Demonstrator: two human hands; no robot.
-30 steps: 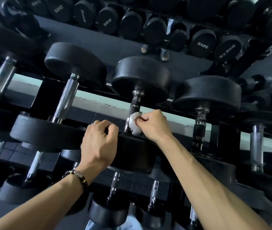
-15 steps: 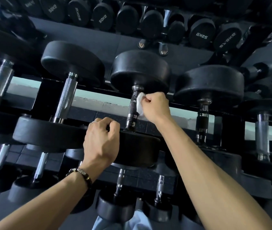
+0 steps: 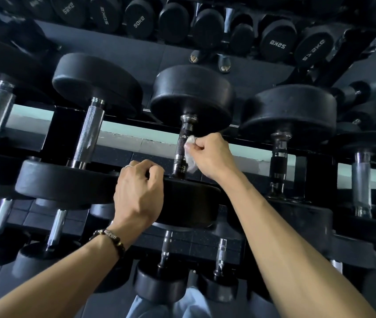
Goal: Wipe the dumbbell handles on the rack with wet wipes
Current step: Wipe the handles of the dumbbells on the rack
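Observation:
A black dumbbell with a dark knurled handle (image 3: 182, 148) lies on the rack in the middle of the view. My right hand (image 3: 212, 154) pinches a crumpled white wet wipe (image 3: 190, 153) against the right side of that handle, about halfway along it. My left hand (image 3: 139, 193) grips the edge of the near head (image 3: 189, 203) of the same dumbbell, fingers curled over its rim. A beaded bracelet sits on my left wrist.
Chrome-handled dumbbells (image 3: 89, 131) lie to the left, dark-handled ones (image 3: 278, 154) to the right. Smaller dumbbells (image 3: 164, 271) fill the lower shelf. Across the floor a second rack (image 3: 272, 42) holds large marked dumbbells, and a person's sandalled feet (image 3: 212, 61) stand before it.
My right hand first slid the wipe up the handle toward the far head, then came back down to about the middle. My left hand has stayed on the near head.

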